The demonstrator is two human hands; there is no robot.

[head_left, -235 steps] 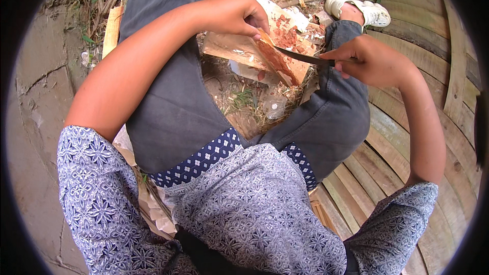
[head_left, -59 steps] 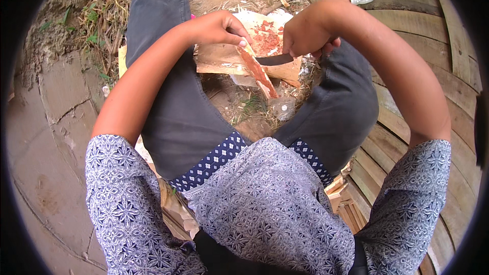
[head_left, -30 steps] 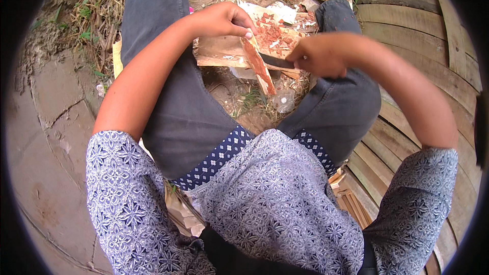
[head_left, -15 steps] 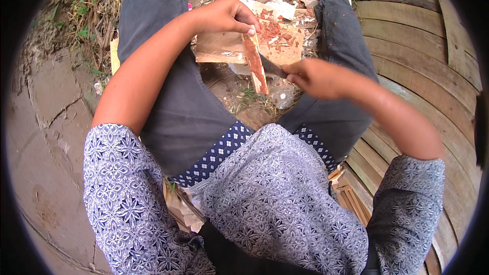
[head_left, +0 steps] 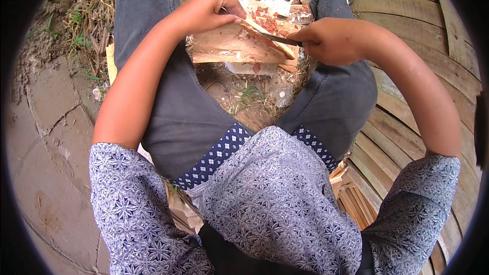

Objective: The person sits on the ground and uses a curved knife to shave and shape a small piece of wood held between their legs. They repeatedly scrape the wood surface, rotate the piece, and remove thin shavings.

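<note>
Pinching the far end of a thin wood strip (head_left: 280, 48) with the thumb and fingers of the left hand (head_left: 211, 14). Cannot tell the shape of that hand's last fingers. Gripping a dark knife (head_left: 286, 40) in the right hand (head_left: 333, 40), with fingers curled round the handle and mostly hiding it. Holding the blade on a slant, along the strip, touching it or just beside it. Holding the strip over a flat wooden board (head_left: 214, 51), with the low end near the board's near right corner. Cannot tell about any touching there. Showing on the board's right part, red crumbs (head_left: 265, 20); at its far edge, white paper (head_left: 277, 6).

Could go wrong in a few ways. Could nick the left thumb, from a blade sliding up the strip. Could scratch the right leg (head_left: 336, 85), from pushing too hard and slipping off the low end. Could snap or split the strip, from cutting too deep into such thin wood. Could drop or twist it, from pinching only one end. Could even tip the board, from pressing down near its corner.
</note>
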